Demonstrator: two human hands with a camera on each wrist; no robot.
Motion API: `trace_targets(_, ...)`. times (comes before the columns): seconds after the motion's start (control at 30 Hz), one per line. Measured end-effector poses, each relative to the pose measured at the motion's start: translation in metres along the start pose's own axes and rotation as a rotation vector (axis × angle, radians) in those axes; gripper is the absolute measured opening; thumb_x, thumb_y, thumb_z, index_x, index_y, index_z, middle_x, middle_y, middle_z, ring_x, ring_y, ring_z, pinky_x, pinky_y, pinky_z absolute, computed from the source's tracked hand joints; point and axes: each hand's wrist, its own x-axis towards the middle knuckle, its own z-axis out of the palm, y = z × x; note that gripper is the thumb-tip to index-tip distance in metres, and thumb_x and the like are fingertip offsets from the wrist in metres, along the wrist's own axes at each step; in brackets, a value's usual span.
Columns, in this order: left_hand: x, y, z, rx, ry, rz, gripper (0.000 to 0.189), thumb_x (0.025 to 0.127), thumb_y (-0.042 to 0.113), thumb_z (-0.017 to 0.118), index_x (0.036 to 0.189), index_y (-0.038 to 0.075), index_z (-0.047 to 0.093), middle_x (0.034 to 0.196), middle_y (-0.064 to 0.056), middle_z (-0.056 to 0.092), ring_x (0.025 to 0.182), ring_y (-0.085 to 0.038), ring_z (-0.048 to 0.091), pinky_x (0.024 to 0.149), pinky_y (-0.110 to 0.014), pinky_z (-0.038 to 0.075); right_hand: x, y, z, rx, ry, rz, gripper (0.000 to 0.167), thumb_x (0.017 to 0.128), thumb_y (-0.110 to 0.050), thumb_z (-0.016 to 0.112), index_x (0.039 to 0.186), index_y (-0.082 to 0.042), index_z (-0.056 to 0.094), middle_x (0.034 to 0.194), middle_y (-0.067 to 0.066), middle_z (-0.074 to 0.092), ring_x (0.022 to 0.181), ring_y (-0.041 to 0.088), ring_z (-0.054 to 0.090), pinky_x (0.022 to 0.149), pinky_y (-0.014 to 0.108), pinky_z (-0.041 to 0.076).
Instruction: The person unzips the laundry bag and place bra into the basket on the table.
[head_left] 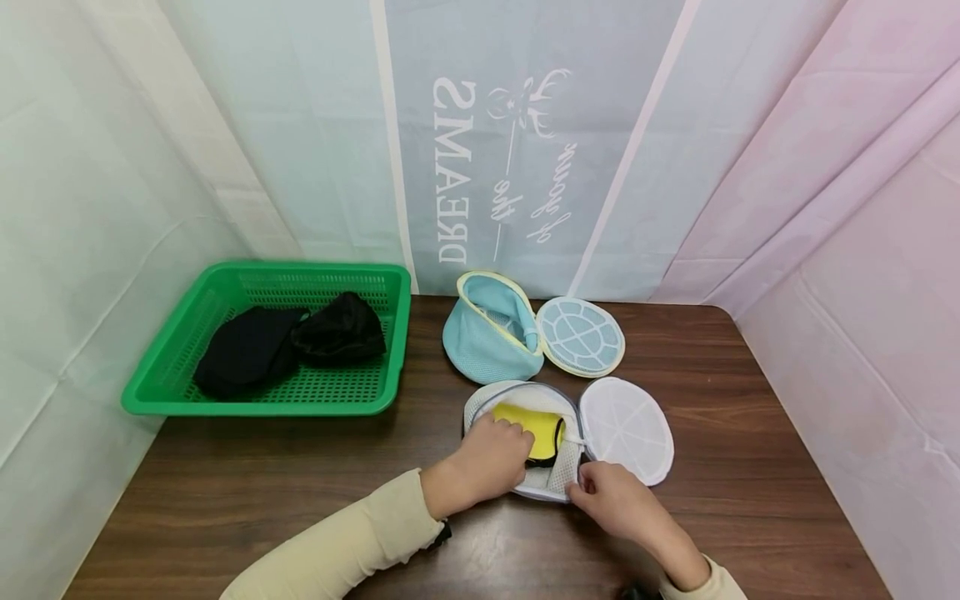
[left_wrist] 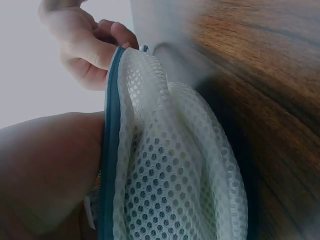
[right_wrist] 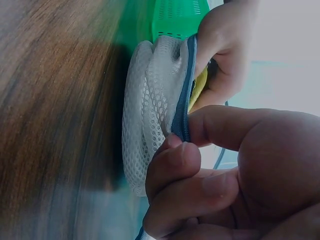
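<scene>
A round white mesh laundry bag (head_left: 564, 475) lies unzipped on the table, its white lid (head_left: 628, 429) folded out to the right. Inside it sits a yellow cloth item (head_left: 517, 414) with black trim, partly hidden. My left hand (head_left: 489, 462) reaches into the bag's opening with curled fingers and grips the yellow item, which shows beside that hand in the right wrist view. With thumb and fingers, my right hand (head_left: 617, 498) pinches the bag's zippered rim (right_wrist: 182, 107) at the front right. In the left wrist view, the mesh side (left_wrist: 160, 170) bulges above the wood.
Behind the white bag stands a blue mesh bag (head_left: 491, 350) with yellow edging, its opening gaping and its round lid (head_left: 581, 337) lying to the right. At the left is a green basket (head_left: 397, 367) with black cloth items (head_left: 251, 350). Fabric walls (head_left: 510, 150) enclose the table.
</scene>
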Motion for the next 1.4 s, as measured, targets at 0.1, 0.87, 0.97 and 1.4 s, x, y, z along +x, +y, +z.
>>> trace_targets(0.1, 0.0, 0.0, 0.001, -0.008, 0.036, -0.003, 0.015, 0.087, 0.028, 0.073, 0.079, 0.017, 0.067, 0.071, 0.005, 0.063, 0.065, -0.011, 0.06, 0.056, -0.029, 0.046, -0.001, 0.0, 0.0, 0.006, -0.005, 0.008, 0.034, 0.09, -0.021, 0.069, 0.063, -0.018, 0.048, 0.056, -0.009, 0.041, 0.051, 0.007, 0.038, 0.05, 0.025, 0.033)
trace_targets(0.87, 0.003, -0.021, -0.016, -0.312, 0.065, -0.115, 0.025, 0.097, 0.019, 0.063, 0.073, 0.018, 0.057, 0.06, 0.006, 0.052, 0.058, -0.01, 0.058, 0.047, -0.032, 0.049, 0.001, -0.005, -0.004, 0.023, 0.055, 0.048, 0.032, 0.088, -0.014, 0.068, 0.064, -0.018, 0.048, 0.055, -0.009, 0.041, 0.05, 0.007, 0.037, 0.048, 0.025, 0.03)
trace_targets(0.97, 0.005, -0.023, -0.016, -0.352, 0.048, -0.146, 0.025, 0.099, 0.019, 0.061, 0.075, 0.017, 0.056, 0.062, 0.006, 0.051, 0.059, -0.011, 0.057, 0.047, -0.033, 0.049, 0.001, -0.004, -0.004, 0.025, 0.055, 0.047, 0.032, 0.088, -0.014, 0.068, 0.064, -0.018, 0.047, 0.055, -0.009, 0.041, 0.05, 0.007, 0.037, 0.048, 0.025, 0.03)
trace_targets(1.4, 0.009, -0.037, -0.022, -0.767, -0.006, -0.291, 0.034, 0.103, 0.012, 0.053, 0.07, 0.016, 0.046, 0.058, 0.005, 0.038, 0.049, -0.01, 0.038, 0.048, -0.025, 0.033, 0.002, -0.003, -0.005, -0.014, 0.068, 0.054, 0.029, 0.088, -0.013, 0.067, 0.065, -0.018, 0.048, 0.056, -0.008, 0.043, 0.051, 0.009, 0.04, 0.049, 0.026, 0.031)
